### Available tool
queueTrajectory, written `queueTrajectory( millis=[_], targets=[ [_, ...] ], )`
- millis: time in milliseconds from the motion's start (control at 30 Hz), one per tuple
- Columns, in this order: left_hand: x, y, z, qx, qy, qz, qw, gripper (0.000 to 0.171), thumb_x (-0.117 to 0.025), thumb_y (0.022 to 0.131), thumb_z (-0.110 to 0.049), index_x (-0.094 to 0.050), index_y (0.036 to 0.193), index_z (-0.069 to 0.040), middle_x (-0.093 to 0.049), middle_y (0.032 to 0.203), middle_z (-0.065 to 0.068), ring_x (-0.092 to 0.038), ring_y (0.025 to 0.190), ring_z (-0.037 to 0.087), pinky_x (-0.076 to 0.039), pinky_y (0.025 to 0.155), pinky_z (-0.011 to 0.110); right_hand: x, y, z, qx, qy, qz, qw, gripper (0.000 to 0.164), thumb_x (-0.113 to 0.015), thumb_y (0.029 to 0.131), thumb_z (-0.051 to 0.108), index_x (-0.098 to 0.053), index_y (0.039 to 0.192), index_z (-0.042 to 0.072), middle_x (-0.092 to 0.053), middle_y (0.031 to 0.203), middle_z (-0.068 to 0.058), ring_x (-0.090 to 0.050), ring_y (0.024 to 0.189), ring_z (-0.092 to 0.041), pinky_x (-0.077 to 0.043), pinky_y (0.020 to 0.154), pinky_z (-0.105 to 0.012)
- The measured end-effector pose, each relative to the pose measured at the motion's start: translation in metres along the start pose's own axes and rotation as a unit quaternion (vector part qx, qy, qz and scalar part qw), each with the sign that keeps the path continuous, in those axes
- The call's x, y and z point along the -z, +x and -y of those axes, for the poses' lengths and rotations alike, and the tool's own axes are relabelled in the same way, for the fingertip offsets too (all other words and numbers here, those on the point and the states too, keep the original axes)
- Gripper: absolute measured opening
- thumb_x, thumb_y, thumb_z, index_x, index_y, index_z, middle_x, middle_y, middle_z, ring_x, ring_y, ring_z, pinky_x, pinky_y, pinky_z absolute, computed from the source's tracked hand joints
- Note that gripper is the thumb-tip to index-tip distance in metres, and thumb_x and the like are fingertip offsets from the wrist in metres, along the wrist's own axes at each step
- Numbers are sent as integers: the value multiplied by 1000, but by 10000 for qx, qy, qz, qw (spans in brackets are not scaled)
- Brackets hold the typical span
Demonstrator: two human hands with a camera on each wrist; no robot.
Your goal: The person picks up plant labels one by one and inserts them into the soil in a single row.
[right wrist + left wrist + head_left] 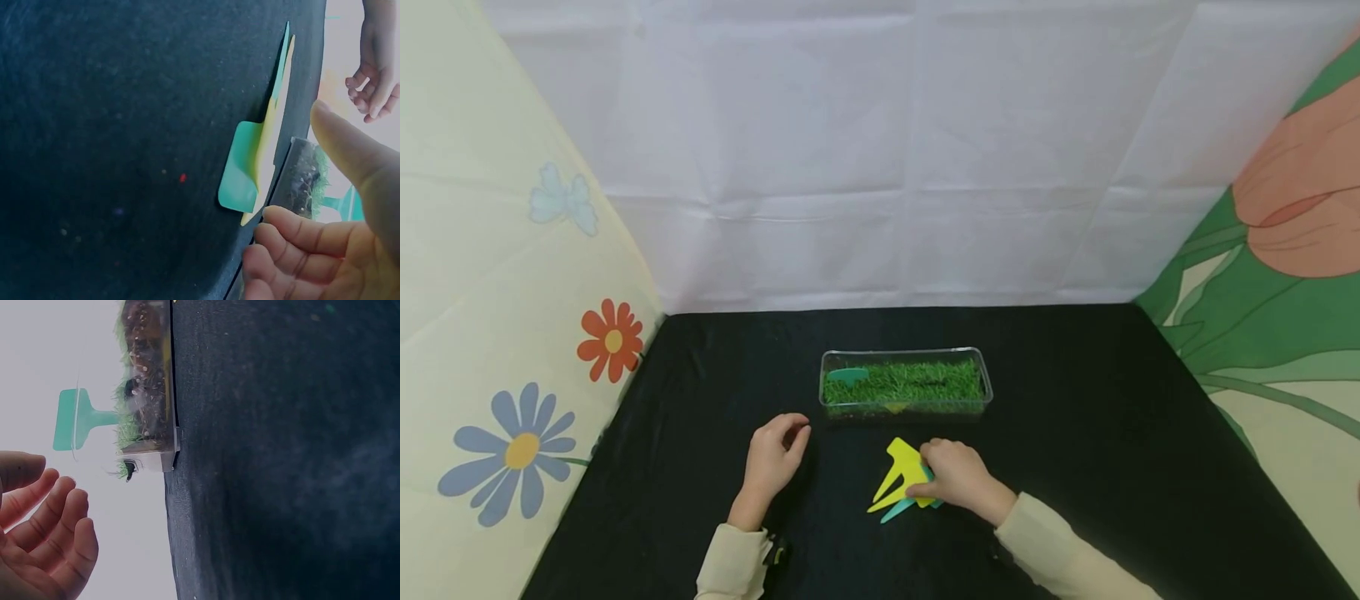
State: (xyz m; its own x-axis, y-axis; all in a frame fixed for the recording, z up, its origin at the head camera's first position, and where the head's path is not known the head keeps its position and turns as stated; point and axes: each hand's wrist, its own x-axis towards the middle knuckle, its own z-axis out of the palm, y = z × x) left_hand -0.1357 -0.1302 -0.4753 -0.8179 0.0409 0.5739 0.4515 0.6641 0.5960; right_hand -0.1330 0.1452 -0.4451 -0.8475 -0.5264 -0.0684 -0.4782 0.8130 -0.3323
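Note:
A clear plastic box (904, 382) holds green grass over dark soil, and a teal T-shaped plant label (847, 376) stands in its left end. In front of the box lie several yellow plant labels (907, 463) and teal plant labels (897, 509), overlapping in a small pile. My right hand (958, 477) is over the right side of this pile and hides part of it. In the right wrist view its thumb and fingers are spread apart, with nothing between them. My left hand (775, 457) is left of the pile, near the box's front left corner, loosely curled and holding nothing.
A black cloth (737, 350) covers the table. Behind it hangs a white sheet (850, 167). Printed curtains flank the table, with a red flower (613, 341) on the left and a large pink tulip (1307, 192) on the right.

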Motion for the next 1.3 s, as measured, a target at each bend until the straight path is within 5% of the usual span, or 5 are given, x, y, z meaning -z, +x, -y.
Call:
queueTrajectory(
  millis=[500,833,1300],
  targets=[
    [2,0,3,-59,40,45,10000,10,-70,75,3,-66,83,-1,-59,70,2,-49,55,10,-42,50,24,-12,3,0,-13,-698,-253,9972,40,-79,65,40,-57,75,8,-41,61,2,-36,47,-11,-31,40,-26],
    [3,-1,5,-53,36,65,10000,9,-69,75,2,-66,83,-1,-60,70,3,-49,55,11,-42,50,24,-10,1,0,-622,-636,-147,9959,46,-80,63,42,-58,78,4,-43,62,-2,-39,47,-14,-35,41,-29],
    [2,0,2,53,47,183,9998,8,-69,76,2,-66,83,-1,-60,71,3,-50,56,13,-42,51,25,-7,2,-2,-720,-439,-65,9964,33,-78,69,31,-58,75,7,-43,58,0,-40,47,-12,-34,41,-27]
  ],
)
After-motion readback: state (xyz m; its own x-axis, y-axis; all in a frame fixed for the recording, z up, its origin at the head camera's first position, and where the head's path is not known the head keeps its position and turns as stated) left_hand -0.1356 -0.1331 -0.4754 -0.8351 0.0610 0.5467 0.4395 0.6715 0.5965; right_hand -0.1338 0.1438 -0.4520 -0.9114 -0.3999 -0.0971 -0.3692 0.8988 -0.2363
